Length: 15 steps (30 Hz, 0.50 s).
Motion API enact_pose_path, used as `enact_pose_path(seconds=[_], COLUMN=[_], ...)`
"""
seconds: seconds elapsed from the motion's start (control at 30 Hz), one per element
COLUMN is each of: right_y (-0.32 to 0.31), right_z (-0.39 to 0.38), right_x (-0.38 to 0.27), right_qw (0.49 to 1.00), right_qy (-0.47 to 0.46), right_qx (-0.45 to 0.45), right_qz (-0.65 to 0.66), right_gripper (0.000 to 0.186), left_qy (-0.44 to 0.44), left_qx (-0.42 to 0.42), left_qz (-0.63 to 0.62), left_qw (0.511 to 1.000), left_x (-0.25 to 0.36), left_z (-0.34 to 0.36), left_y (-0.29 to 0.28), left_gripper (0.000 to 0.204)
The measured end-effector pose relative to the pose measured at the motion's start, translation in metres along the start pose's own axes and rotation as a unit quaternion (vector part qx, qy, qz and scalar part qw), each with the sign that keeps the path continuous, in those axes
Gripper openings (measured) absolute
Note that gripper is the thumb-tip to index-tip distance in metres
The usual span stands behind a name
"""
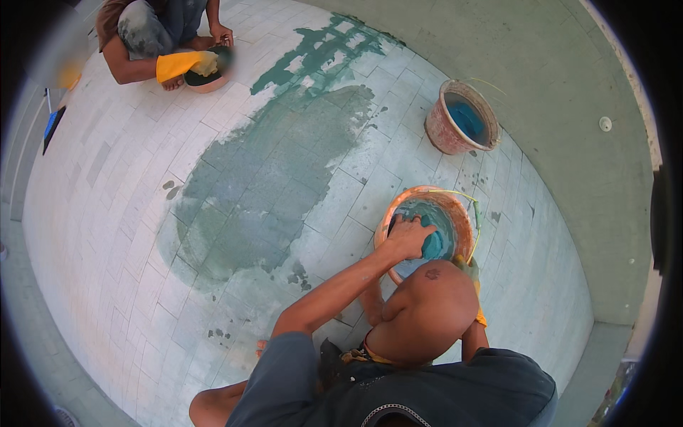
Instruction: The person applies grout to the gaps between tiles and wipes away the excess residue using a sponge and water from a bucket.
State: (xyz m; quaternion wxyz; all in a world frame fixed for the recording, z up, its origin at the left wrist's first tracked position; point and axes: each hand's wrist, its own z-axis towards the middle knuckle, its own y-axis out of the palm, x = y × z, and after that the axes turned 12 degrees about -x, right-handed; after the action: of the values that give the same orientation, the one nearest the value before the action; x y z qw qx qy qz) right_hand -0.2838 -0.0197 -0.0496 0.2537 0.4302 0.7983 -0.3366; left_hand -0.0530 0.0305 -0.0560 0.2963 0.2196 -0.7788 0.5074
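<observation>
An orange bucket (466,222) with a yellowish wire handle stands on the tiles in front of my knees, teal-green liquid or paste inside it. My left hand (410,237), bare, reaches over its near left side with the fingers bent down inside. A dark edge shows beside those fingers; what they hold is mostly hidden. At the near right rim is my right hand (467,267), in a stained yellow-orange glove. Its fingertips grip the rim, while my knee covers much of the hand.
A second, dirty pinkish bucket (445,132) with blue-green liquid stands farther off, near the wall (548,92). A wet green patch (249,192) spreads over the tiles. At far left, a person with a yellow glove (178,67) crouches by a small tub (208,87); a blue-and-black broom (53,124) stands nearby.
</observation>
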Motion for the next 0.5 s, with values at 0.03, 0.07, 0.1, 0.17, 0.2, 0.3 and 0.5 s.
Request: enact_pose_path(seconds=[0.03, 0.07, 0.1, 0.17, 0.2, 0.3, 0.5], right_y=[-0.005, -0.007, -0.011, 0.012, 0.010, -0.001, -0.003], right_z=[0.003, 0.011, 0.020, 0.005, -0.001, 0.005, 0.011], right_x=[-0.003, 0.003, 0.012, 0.000, -0.008, 0.005, 0.010], right_qw=[1.000, 0.999, 0.998, 0.999, 0.999, 0.996, 0.996], right_qy=[0.002, -0.032, -0.064, -0.043, -0.042, -0.061, -0.041], right_qx=[0.002, 0.001, 0.000, 0.016, 0.032, 0.033, 0.013], right_qz=[-0.006, -0.006, -0.004, -0.006, -0.010, 0.052, 0.078], right_gripper=[0.045, 0.045, 0.045, 0.045, 0.045, 0.046, 0.046], left_qy=[0.018, 0.039, 0.059, 0.047, 0.050, 0.037, 0.169], left_qx=[0.017, 0.038, 0.061, 0.043, 0.045, -0.031, 0.245], left_qz=[0.035, 0.074, 0.111, 0.181, 0.215, 0.222, 0.068], left_qw=[0.999, 0.996, 0.990, 0.981, 0.974, 0.974, 0.952], left_x=[-0.007, -0.012, -0.017, -0.030, -0.027, -0.011, -0.014], left_z=[-0.011, -0.015, -0.018, -0.036, -0.035, -0.028, -0.031], left_y=[0.000, 0.003, 0.008, 0.016, 0.014, 0.009, -0.013], left_gripper=[0.069, 0.071, 0.073, 0.077, 0.079, 0.084, 0.070])
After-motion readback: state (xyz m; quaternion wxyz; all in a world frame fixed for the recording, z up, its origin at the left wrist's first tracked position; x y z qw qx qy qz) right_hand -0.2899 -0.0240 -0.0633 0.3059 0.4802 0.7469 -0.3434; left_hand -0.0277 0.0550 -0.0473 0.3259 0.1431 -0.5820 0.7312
